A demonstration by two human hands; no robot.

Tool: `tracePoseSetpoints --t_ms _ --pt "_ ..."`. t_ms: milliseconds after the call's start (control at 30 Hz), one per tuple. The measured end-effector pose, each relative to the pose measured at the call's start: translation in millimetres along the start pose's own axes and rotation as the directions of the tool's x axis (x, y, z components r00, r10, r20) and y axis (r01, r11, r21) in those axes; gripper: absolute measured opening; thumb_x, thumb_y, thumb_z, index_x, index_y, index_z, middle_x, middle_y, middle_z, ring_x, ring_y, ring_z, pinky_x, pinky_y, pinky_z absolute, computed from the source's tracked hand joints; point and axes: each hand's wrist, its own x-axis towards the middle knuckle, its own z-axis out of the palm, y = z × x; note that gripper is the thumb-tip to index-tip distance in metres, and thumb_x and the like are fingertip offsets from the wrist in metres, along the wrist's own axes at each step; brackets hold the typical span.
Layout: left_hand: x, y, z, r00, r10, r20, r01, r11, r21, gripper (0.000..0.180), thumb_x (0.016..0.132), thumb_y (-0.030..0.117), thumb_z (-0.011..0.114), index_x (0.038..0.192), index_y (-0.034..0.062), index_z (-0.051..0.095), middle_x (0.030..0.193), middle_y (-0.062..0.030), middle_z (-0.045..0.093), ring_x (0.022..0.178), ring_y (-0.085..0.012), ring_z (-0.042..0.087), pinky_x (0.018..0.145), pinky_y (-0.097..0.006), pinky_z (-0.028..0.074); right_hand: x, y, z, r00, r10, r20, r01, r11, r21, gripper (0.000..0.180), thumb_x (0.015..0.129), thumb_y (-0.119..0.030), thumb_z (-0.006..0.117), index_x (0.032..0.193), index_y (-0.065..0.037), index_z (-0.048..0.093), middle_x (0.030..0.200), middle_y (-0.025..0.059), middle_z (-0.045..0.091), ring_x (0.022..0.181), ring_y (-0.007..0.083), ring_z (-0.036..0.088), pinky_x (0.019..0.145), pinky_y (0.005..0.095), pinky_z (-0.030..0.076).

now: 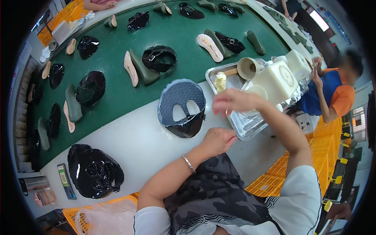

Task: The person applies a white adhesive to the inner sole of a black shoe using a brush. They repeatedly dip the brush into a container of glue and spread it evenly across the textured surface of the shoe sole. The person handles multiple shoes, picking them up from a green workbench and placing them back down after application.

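Note:
My left hand [219, 141] is closed at the white table edge beside the tray corner; its fingers curl out of sight, so anything in them is hidden. Fingers pointing down and blurred, my right hand [237, 100] hovers by the left side of a metal tray [250, 127]. Just beyond it, a brush with a wooden handle [232, 72] and a head caked in pale yellow paste [220, 82] lies in the tray. Left of my hands sits a glossy black shoe upper [186, 129], its blue-grey checked lining [180, 94] turned up, with two cut-out openings.
A beige cup [248, 68] and white plastic containers [276, 80] crowd the tray. Black uppers [90, 88], green shoe lasts [147, 70] and pale insoles [209, 47] spread over the green surface [117, 102]. Nearer left are piled uppers [94, 170] and a phone [65, 181]. A co-worker [329, 90] is at right.

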Motion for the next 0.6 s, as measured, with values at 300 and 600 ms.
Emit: tracePoseSetpoints --t_ms 300,600 --pt "-7 -4 2 0.997 0.014 0.079 -0.021 0.996 0.088 0.011 0.076 0.016 0.058 0.07 0.0067 0.058 0.064 -0.0075 0.058 0.064 -0.0257 0.058 0.055 -0.038 0.044 12 12 55 0.981 0.195 -0.006 -0.142 0.734 0.664 0.063 0.082 -0.042 0.058 0.124 0.001 0.037 0.092 0.0148 0.06 0.059 0.0099 0.052 0.05 0.0219 0.043" --pt "-7 -4 2 0.997 -0.026 0.07 0.021 0.997 0.07 0.012 0.077 0.015 0.056 0.07 0.0064 0.058 0.066 -0.0099 0.059 0.065 -0.0275 0.058 0.058 -0.039 0.044 27 5 63 0.957 0.286 -0.038 -0.151 0.609 0.779 0.043 0.084 -0.037 0.054 0.117 -0.009 0.048 0.086 0.0065 0.057 0.049 0.0093 0.044 0.038 0.0203 0.028"
